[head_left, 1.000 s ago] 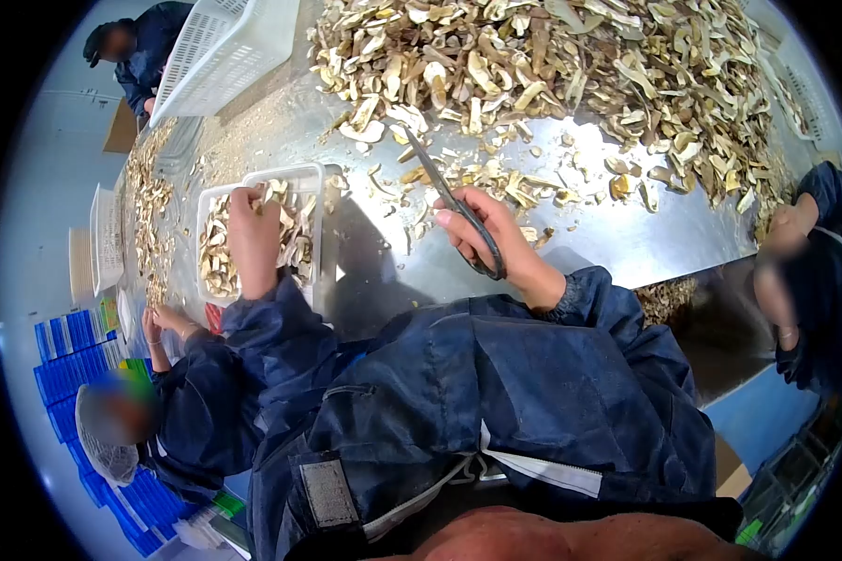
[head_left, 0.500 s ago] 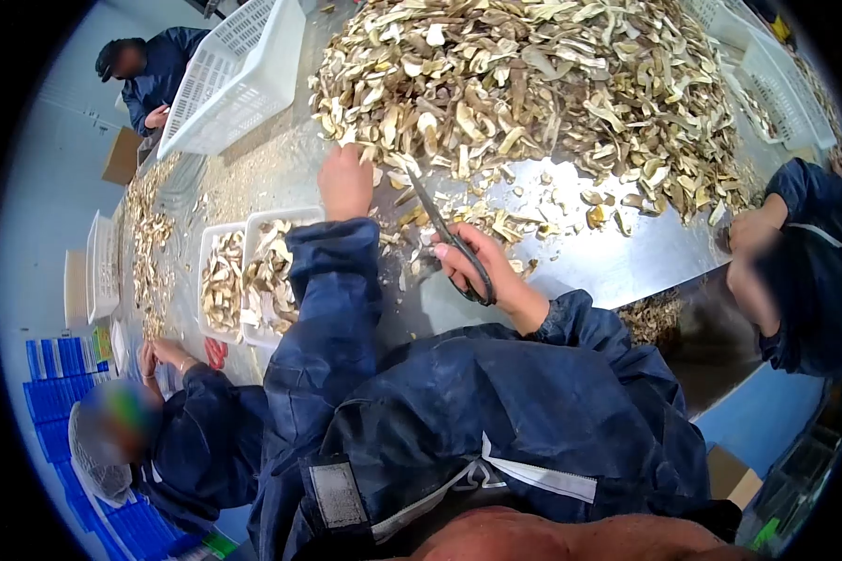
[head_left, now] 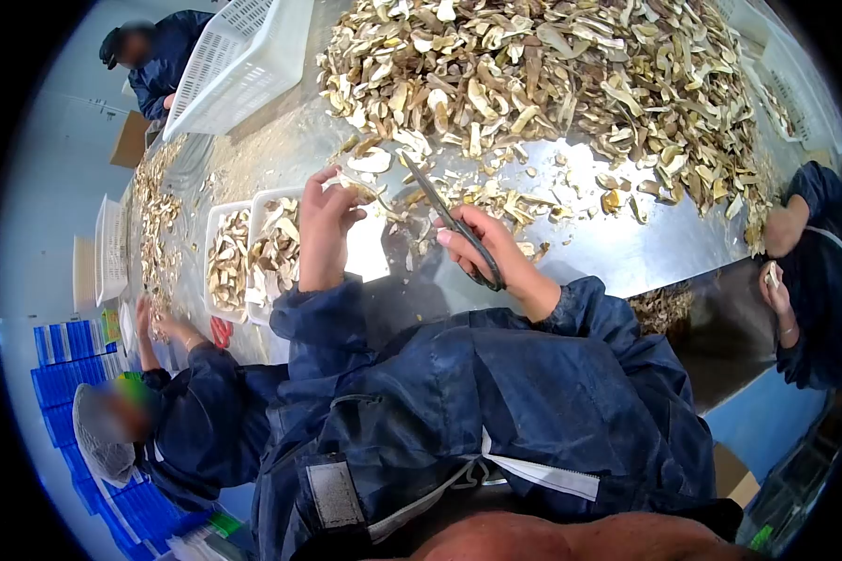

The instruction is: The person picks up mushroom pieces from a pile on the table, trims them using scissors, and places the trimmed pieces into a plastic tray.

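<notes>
My left hand (head_left: 324,229) is raised over the metal table (head_left: 608,262), its fingers pinching a thin dried mushroom slice (head_left: 363,192). My right hand (head_left: 503,251) is closed round dark scissors (head_left: 437,200), whose blades point up and left toward the slice without clearly touching it. Just beyond both hands lies a large heap of dried mushroom slices (head_left: 552,75). Small loose pieces (head_left: 496,201) are scattered between the heap and my right hand. Whether the blades are apart is hard to make out.
Two white trays of slices, one a left tray (head_left: 211,271), sit left of my left arm. A white crate (head_left: 253,89) stands at upper left, another crate (head_left: 800,79) at upper right. Red scissors (head_left: 221,331) lie near a co-worker (head_left: 215,421). Other people work at left and right.
My left hand has drawn back from the heap's edge toward me and now pinches a slice near the scissors. My right hand keeps the scissors in nearly the same place.
</notes>
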`<act>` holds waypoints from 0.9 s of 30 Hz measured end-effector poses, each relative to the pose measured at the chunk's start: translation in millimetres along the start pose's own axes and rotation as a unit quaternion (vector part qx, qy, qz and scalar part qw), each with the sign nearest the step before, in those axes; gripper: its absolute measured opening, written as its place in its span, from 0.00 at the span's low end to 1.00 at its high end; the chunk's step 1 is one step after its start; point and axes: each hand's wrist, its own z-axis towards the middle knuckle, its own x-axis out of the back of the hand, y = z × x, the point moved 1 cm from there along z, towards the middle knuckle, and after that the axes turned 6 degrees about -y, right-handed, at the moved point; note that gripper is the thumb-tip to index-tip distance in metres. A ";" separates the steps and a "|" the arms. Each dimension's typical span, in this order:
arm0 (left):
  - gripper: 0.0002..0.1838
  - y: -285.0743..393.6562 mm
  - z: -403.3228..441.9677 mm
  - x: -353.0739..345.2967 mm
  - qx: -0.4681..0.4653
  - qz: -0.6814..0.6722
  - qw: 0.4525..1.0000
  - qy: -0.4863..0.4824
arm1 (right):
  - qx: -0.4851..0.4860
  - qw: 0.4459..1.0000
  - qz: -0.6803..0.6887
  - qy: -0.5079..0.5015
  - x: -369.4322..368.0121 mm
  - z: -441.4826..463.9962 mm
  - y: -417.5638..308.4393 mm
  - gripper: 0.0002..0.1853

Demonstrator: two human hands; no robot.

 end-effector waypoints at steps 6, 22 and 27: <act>0.14 10.9 -34.3 -0.3 -0.035 -0.021 0.999 0.013 | -0.006 0.999 0.029 -0.021 -6.7 -5.7 -6.6 0.17; 0.05 -13.4 -72.5 -21.1 -0.042 -0.131 0.990 0.015 | -0.004 0.986 -0.152 -0.068 -38.7 -17.8 -20.4 0.21; 0.04 -22.2 -79.4 -18.7 -0.031 -0.079 0.996 0.019 | -0.016 0.983 -0.154 -0.095 -39.8 -17.6 -18.1 0.19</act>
